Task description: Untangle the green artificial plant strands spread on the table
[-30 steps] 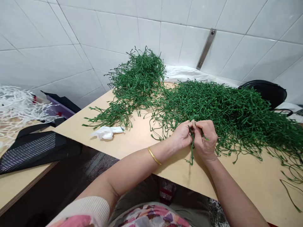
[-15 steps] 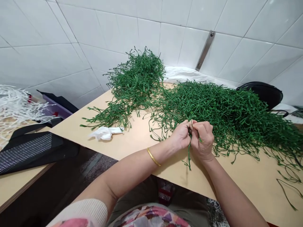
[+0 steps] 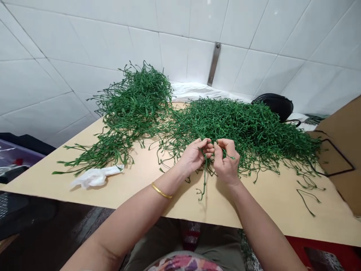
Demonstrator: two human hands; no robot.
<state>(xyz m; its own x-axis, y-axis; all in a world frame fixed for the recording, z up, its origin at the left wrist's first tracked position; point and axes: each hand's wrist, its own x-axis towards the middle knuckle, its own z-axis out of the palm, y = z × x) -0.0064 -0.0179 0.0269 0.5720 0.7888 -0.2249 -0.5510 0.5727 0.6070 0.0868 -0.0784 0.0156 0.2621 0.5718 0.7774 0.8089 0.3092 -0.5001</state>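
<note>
My left hand (image 3: 196,155) pinches a thin green plastic plant stem (image 3: 205,178). The stem's lower end hangs below the fingers and splits into small branches. Close by on the right, my right hand (image 3: 227,160) is closed, thumb against the fingers, with a bit of green strand (image 3: 229,156) poking out. Whether that strand belongs to the same stem, I cannot tell. Just behind both hands lies a large tangled heap of green plastic stems (image 3: 225,118).
Another green pile (image 3: 135,98) stands at the back left, with a bundle of stems (image 3: 96,152) in front. Near it lies a knotted white plastic strip (image 3: 94,177). A black round case (image 3: 273,106) sits behind the heap. A cardboard box (image 3: 342,150) borders the table's right side.
My view has swung to the right, bringing the cardboard box into sight. The fingertips of my two hands, together before, are now slightly apart. The stem still hangs from my left hand.
</note>
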